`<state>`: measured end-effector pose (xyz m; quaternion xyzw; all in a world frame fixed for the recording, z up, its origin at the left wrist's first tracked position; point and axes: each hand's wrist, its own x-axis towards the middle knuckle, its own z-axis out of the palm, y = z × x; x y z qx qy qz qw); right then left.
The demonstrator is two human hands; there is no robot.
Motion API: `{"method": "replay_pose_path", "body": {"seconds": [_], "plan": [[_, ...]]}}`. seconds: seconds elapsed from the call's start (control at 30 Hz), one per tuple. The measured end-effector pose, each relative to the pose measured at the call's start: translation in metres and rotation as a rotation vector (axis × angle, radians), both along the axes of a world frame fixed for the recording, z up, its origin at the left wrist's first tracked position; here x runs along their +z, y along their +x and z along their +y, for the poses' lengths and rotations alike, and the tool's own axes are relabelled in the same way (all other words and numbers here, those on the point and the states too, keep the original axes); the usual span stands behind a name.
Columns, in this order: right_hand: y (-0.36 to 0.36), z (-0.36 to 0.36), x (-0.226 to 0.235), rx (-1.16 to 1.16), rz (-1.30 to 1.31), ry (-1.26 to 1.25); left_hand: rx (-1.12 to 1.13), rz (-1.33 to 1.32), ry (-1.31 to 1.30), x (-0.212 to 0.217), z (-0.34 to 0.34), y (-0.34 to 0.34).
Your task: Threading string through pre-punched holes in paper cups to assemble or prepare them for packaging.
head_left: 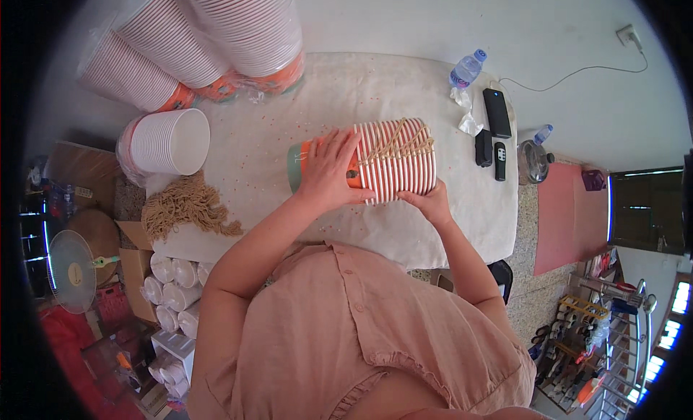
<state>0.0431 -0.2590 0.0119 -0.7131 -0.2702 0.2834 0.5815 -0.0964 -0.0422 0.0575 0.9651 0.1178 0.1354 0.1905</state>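
Observation:
A stack of nested paper buckets (386, 183) lies on its side on the cloth-covered table in front of me. Its white, red-lined rims face right, and the printed orange and green wall shows at the left end. Tan cord pieces (399, 150) lie across the upper side of the rims. My left hand (330, 171) is wrapped over the orange wall, fingers on top and thumb on the near side. At the right end, my right hand (433, 205) grips the near side of the last rims; some of its fingers are hidden behind the stack.
Tall bagged bucket stacks (245, 30) stand at the back left, with another white stack (170, 142) lying nearer. A heap of tan cords (184, 207) sits at the table's left edge. A water bottle (468, 69), black device (497, 113) and remote (499, 161) are at right.

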Motion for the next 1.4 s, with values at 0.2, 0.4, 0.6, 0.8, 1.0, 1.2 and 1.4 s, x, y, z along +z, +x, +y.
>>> {"method": "replay_pose_path", "body": {"seconds": [0.2,0.4,0.6,0.8,1.0,1.2,1.4], "plan": [[-0.01,0.011,0.044,-0.194,-0.896,0.085,0.014,0.032,-0.018,0.0,0.003,0.004],[-0.027,0.029,0.072,-0.184,-1.233,-0.184,0.09,0.006,0.018,0.004,-0.006,0.004],[-0.032,0.051,0.058,-0.027,-1.095,-0.195,0.176,-0.012,0.086,0.002,-0.02,0.009],[-0.036,0.057,0.049,-0.148,-0.994,-0.306,0.118,-0.111,0.082,0.007,-0.023,0.003],[-0.039,0.059,0.045,-0.201,-0.941,-0.363,-0.183,-0.367,0.192,0.01,-0.023,-0.001],[-0.042,0.058,0.037,-0.234,-0.925,-0.355,-0.357,-0.256,0.257,0.003,-0.019,0.001],[-0.04,0.059,0.032,-0.252,-0.971,-0.326,-0.397,-0.167,0.316,0.006,-0.013,0.007]]}}
